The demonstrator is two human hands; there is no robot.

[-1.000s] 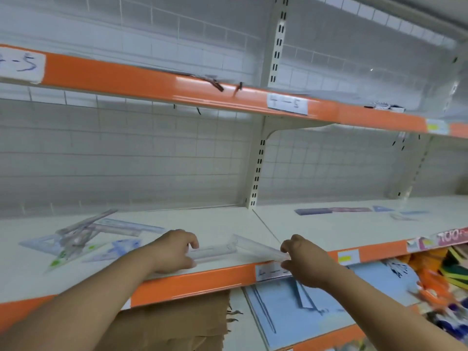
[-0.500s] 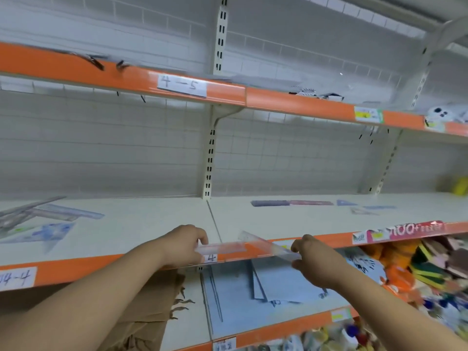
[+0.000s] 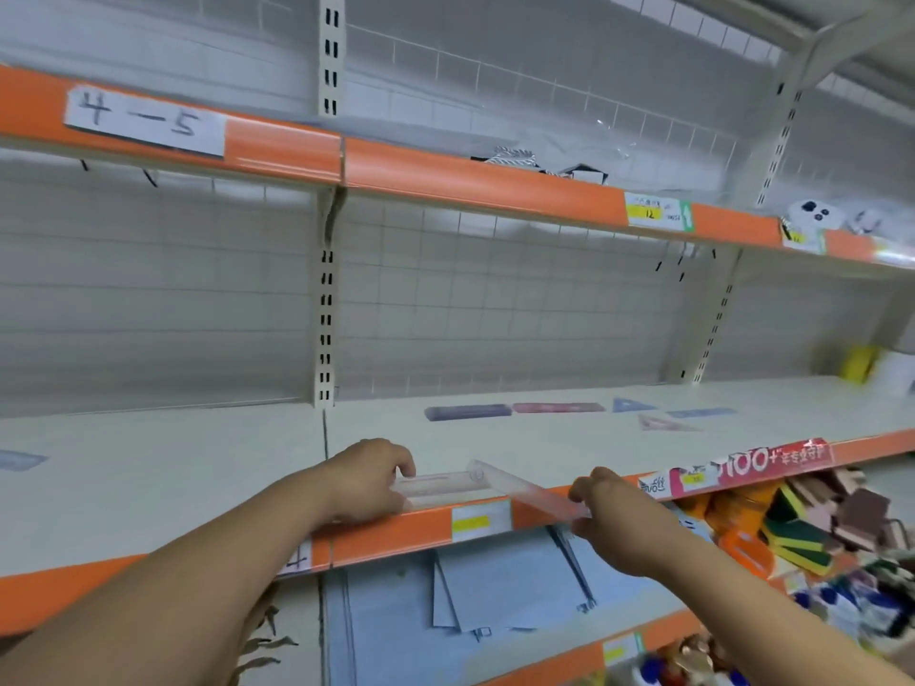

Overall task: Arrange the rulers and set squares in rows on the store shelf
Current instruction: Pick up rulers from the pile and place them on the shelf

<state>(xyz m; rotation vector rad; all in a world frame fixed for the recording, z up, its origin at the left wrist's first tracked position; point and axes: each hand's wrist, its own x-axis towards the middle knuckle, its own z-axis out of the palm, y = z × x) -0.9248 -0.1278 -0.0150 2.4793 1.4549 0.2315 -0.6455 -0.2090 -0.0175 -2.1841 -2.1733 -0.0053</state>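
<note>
Gripping a flat clear plastic ruler [image 3: 438, 484] in the curled left hand [image 3: 369, 480] at the white store shelf's [image 3: 198, 480] front edge; pinching a second, tilted transparent ruler [image 3: 527, 490] in the right hand [image 3: 611, 519].

The left hand [image 3: 369, 480] covers one end of the clear ruler [image 3: 440, 485] it grips at the front edge of the shelf [image 3: 198, 467]. The right hand [image 3: 614, 517] hides the end of a second clear ruler [image 3: 530, 490] it pinches. Whether the two rulers touch where they meet cannot be told, and their markings are too faint to read. At the shelf's left end, a blue set square [image 3: 20, 459] is cut off by the frame. The back-row rulers [image 3: 468, 412] are blurred.
</note>
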